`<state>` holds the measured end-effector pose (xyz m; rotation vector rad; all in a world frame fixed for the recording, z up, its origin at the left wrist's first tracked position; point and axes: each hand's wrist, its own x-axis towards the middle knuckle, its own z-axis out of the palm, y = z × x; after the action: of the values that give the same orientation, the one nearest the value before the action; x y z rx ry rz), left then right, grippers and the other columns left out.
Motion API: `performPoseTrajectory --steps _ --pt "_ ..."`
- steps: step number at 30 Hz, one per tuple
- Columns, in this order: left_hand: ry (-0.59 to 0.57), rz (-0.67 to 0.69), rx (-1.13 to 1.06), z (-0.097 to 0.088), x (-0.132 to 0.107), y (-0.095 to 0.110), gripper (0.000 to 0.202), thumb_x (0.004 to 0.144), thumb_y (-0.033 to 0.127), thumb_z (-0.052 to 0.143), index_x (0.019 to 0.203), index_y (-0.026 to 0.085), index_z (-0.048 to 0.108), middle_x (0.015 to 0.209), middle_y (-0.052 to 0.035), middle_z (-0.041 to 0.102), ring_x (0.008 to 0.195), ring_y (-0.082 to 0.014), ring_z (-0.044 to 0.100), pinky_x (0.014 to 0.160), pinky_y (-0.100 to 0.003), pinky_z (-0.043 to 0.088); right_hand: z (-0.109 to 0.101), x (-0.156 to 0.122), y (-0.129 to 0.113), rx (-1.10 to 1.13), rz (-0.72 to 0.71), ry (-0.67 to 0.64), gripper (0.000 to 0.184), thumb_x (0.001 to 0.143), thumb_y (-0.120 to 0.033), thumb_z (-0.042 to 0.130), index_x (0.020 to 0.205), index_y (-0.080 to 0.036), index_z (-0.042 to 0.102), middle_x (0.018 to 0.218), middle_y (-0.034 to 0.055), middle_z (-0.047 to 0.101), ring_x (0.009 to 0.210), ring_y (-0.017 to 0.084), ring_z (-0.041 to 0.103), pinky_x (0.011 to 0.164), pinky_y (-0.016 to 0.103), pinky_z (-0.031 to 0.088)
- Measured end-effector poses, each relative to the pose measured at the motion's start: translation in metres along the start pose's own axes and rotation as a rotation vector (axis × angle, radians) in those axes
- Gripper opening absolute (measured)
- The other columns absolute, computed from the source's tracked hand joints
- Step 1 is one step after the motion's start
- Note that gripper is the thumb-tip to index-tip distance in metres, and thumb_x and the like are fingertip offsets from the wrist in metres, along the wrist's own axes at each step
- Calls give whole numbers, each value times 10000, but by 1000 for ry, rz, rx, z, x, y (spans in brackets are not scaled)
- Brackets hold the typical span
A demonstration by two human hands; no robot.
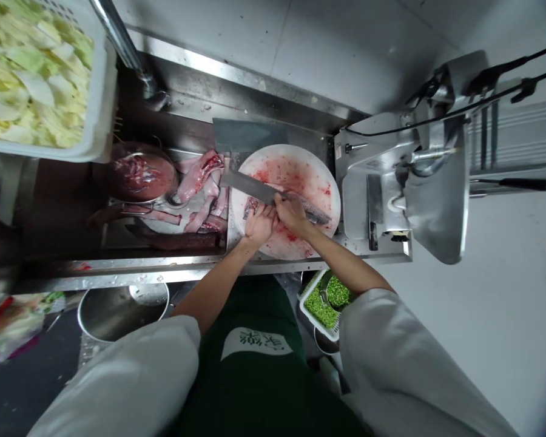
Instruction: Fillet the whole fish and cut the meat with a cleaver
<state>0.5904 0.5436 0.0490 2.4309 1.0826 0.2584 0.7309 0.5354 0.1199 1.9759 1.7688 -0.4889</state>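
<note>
My right hand (291,215) is wrapped round the handle of a cleaver (250,186), whose broad grey blade points to the upper left. Both are over a round white cutting board (316,173) smeared with blood. Close by on the left, my left hand (260,224) has its fingers over a piece of dark-skinned fish (250,206), gripping it near the blade. A longer fish section (317,212) lies on the board beyond my right hand, its tail side to the right. My hands partly cover the fish, so where the blade meets it is hidden.
Left of the board, a sink tray holds several fish pieces (200,176) and a bowl of reddish liquid (139,173). A cabbage basket (102,103) stands upper left. A metal slicer (437,194) is to the right. Below are a steel pot (122,315) and chopped greens (318,306).
</note>
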Motion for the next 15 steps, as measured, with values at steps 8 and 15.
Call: performPoseTrajectory --steps 8,15 --pt "35 -42 -69 4 3 0 395 1090 296 389 1256 205 736 1304 -148 757 1329 -338 584 1170 -546 377 0 -7 51 -155 -8 -82 440 1127 -141 207 1481 -62 456 1222 274 758 1173 328 751 952 388 551" --pt "0 -63 -53 -9 8 4 402 1067 293 407 1264 214 749 1319 -143 760 1342 -345 570 1176 -553 374 -14 3 27 -96 6 -84 404 1119 -131 225 1431 -99 480 1198 244 773 1125 305 771 951 396 569"
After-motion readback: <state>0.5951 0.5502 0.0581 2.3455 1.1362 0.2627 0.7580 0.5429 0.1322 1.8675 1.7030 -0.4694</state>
